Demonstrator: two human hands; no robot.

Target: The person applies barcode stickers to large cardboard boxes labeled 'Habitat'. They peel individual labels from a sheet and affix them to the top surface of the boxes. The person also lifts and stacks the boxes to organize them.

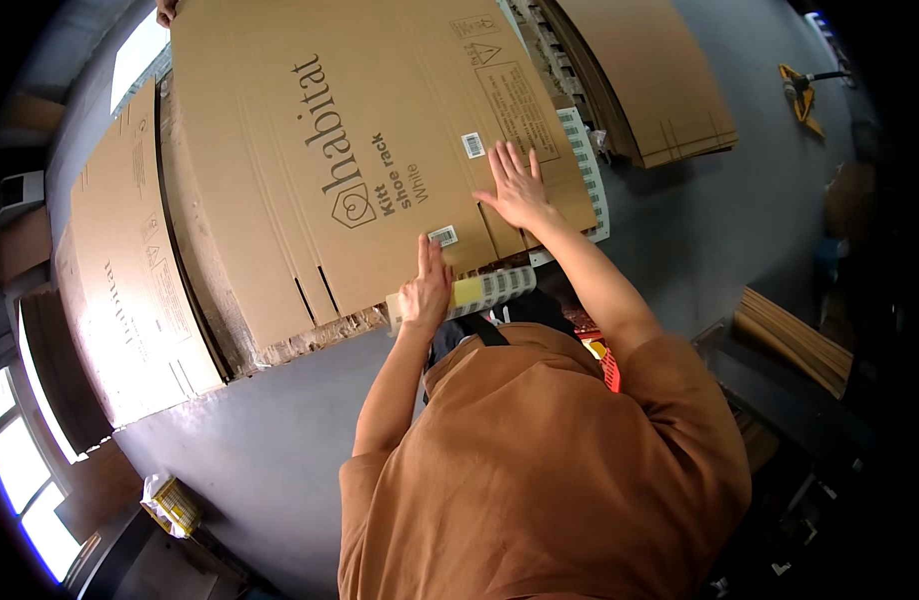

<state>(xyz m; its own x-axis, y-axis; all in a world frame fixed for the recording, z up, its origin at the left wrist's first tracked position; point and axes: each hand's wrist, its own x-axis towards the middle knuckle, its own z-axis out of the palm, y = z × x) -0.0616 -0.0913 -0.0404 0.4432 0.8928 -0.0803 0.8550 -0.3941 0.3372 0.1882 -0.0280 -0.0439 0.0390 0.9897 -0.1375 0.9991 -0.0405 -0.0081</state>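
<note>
Head view: by a label strip (pixel 495 290), the left hand (pixel 427 292) extends fingers beside a white barcode label (pixel 444 236), any pinch unclear; the right hand (pixel 518 188) spreads flat near a second label (pixel 473 145). The brown cardboard sheet (pixel 400 110) lies beneath, black lettering (pixel 330 140) running away from the person, far end cropped, long axis unclear.

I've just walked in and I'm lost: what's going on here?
A person is handling a flat carton. The left hand is at the lower sticker; the right hand lies flat beside the upper sticker. A label strip runs by the left hand; whether held is unclear. Another person's hand shows at the far left.
</note>
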